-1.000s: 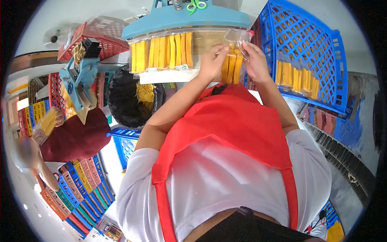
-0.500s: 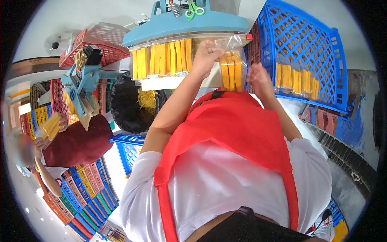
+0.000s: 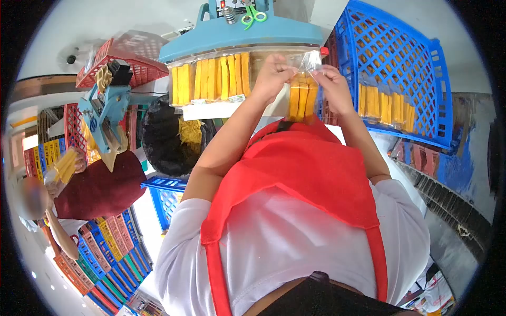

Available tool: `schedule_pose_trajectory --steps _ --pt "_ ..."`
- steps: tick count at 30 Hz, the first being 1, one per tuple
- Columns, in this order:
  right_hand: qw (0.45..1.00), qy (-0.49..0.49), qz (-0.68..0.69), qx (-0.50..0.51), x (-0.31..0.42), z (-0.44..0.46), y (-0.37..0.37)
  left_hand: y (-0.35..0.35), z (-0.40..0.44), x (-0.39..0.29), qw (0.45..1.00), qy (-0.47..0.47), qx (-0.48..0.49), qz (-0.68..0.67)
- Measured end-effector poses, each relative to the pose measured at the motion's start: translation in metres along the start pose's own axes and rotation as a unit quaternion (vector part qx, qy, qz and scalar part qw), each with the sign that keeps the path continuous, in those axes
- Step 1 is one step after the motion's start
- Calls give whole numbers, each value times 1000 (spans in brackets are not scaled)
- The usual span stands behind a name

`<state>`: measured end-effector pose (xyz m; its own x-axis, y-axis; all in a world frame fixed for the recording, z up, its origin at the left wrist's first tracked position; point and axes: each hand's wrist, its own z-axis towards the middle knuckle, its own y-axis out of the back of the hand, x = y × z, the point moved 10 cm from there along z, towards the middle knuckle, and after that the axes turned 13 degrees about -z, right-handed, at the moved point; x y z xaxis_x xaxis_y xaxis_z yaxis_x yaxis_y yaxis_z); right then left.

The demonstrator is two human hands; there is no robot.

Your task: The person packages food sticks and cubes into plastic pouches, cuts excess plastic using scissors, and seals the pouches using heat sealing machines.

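Note:
A clear plastic bag (image 3: 302, 100) of yellow sticks hangs upright in front of me, before the blue heat sealer (image 3: 242, 39). My left hand (image 3: 274, 79) pinches the bag's left side near the top. At its right upper edge, my right hand (image 3: 332, 86) has thumb and fingers closed on the plastic. Left of my left hand, several filled bags (image 3: 211, 77) of yellow sticks stand in a row along the sealer's front. Green-handled scissors (image 3: 254, 16) lie on top of the sealer.
A blue crate (image 3: 398, 79) with bagged yellow sticks stands at right. A black-lined bin (image 3: 166, 139) with yellow scraps is at left. Beyond it, a co-worker in a dark red apron (image 3: 100, 184) holds a bag near another sealer (image 3: 108, 110). Coloured crates (image 3: 108, 247) fill the lower left.
My right hand has moved up and left, from beside the bag onto its top edge, and closed on the plastic. My left hand keeps its hold.

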<state>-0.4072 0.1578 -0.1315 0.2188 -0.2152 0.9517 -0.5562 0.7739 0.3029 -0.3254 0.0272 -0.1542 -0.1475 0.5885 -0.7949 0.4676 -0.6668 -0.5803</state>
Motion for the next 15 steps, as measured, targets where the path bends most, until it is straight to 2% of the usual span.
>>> schedule_pose_trajectory --steps 1,3,4,10,15 --pt "1000 0 0 6 -2 2 -1 1 -2 -2 1000 -2 -5 -2" --pt "968 -113 199 100 -23 3 -21 3 -2 -1 1000 6 -7 -2" --pt "965 -123 217 81 -29 4 -20 5 -1 0 1000 5 -9 -2" --pt "956 -106 269 40 -41 13 -16 10 -1 3 1000 -18 14 -14" --pt "959 -121 256 11 -39 6 -12 11 -8 2 986 -45 -9 162"
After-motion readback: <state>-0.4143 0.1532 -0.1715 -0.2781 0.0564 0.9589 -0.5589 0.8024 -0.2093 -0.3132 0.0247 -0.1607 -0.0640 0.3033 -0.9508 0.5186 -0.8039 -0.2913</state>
